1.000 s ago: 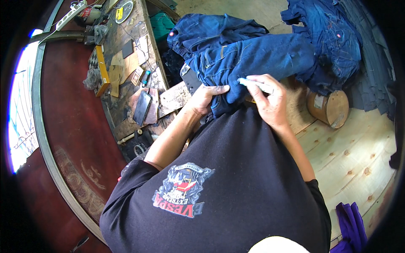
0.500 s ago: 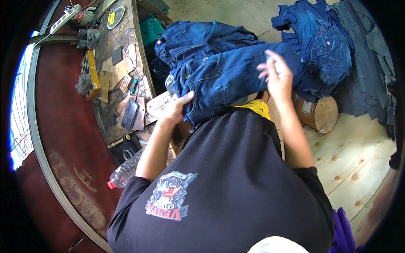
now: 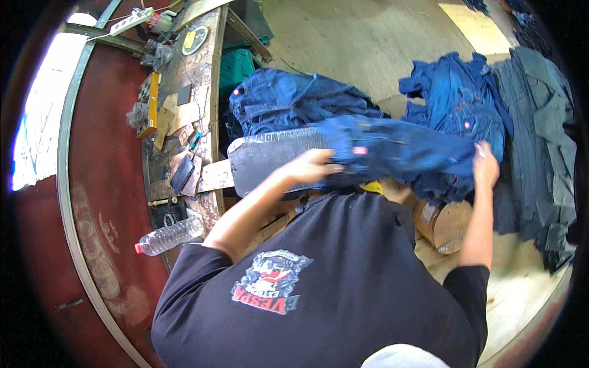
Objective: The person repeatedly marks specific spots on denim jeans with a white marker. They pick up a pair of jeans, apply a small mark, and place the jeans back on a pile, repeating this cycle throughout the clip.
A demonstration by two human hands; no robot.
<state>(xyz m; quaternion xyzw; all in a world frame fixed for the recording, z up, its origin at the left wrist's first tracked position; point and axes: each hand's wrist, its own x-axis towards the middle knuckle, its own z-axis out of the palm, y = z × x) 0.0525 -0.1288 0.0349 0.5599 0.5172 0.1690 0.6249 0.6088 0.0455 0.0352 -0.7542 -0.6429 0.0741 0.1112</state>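
A pair of dark blue jeans [image 3: 392,150] stretches across in front of me, partly over a black padded board [image 3: 276,156]. The board's left part is bare. At the jeans' left edge, the fingers of my left hand [image 3: 316,164] are bent onto the denim, slightly blurred. My right hand [image 3: 486,165] grips the far right end of the jeans, holding it out sideways. A small pink-and-white label [image 3: 360,150] shows on the cloth. Just behind the board lies a bundle of other blue denim [image 3: 294,98].
At right is a heap of blue denim garments [image 3: 451,92], with a stack of grey garments [image 3: 531,135] beyond it. A round wooden drum [image 3: 451,227] sits below. On the left stand a cluttered workbench [image 3: 199,92] and a plastic bottle [image 3: 169,236].
The jeans have slid rightward, baring the black board's left part. My right hand, earlier raised with fingers loose over the jeans, has moved right and grips their end. My left hand has shifted right.
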